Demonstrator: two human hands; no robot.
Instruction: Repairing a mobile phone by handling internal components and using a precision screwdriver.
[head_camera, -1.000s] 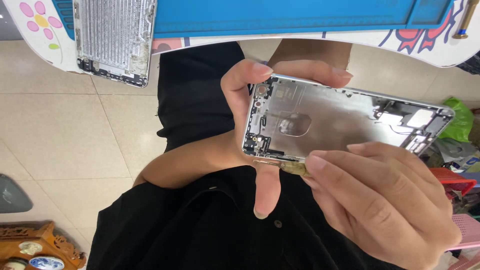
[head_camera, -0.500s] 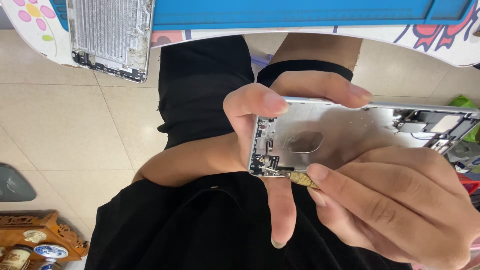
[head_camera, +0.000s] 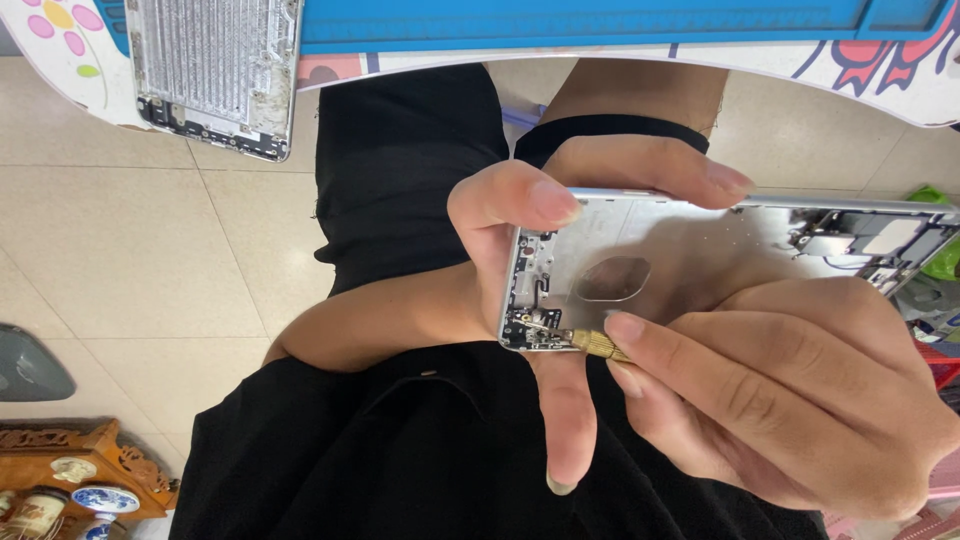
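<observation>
A silver metal phone housing, opened and stripped, is held in the air above a black-clothed lap, in front of the blue-topped worktop. The left hand is closed around its end: the grip is tight, thumb over one edge, fingers along the other. The right hand is pinched shut on a brass-collared screwdriver, the tip touching the housing's lower corner. A second grey metal panel lies on the worktop edge.

Black clothing over torso and legs; forearms bare; no rings; fingers with short, unpainted nails.
</observation>
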